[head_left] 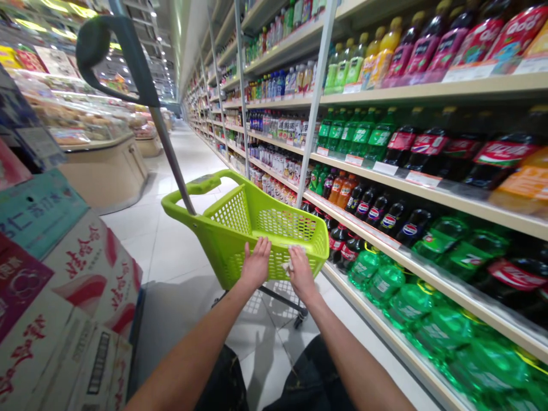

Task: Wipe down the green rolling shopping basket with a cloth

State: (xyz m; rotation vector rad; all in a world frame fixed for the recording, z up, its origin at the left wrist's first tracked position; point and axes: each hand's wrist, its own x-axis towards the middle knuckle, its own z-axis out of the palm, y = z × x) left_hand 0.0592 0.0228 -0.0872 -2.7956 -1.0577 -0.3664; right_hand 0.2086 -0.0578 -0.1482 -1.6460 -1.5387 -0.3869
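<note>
A lime-green plastic shopping cart stands before me, with perforated basket walls and a grey metal pole rising to a dark handle. My left hand lies on the basket's near rim, fingers stretched out, with nothing visible in it. Farther right on the same rim, my right hand presses a crumpled white tissue against the green plastic. Part of the tissue is hidden under the fingers. The bottom of the basket is only partly visible.
Long shelves of bottled drinks line the right side, with large green bottles on the lowest level. Stacked cartons stand close on the left. A rounded display counter lies beyond them, beside the tiled aisle floor.
</note>
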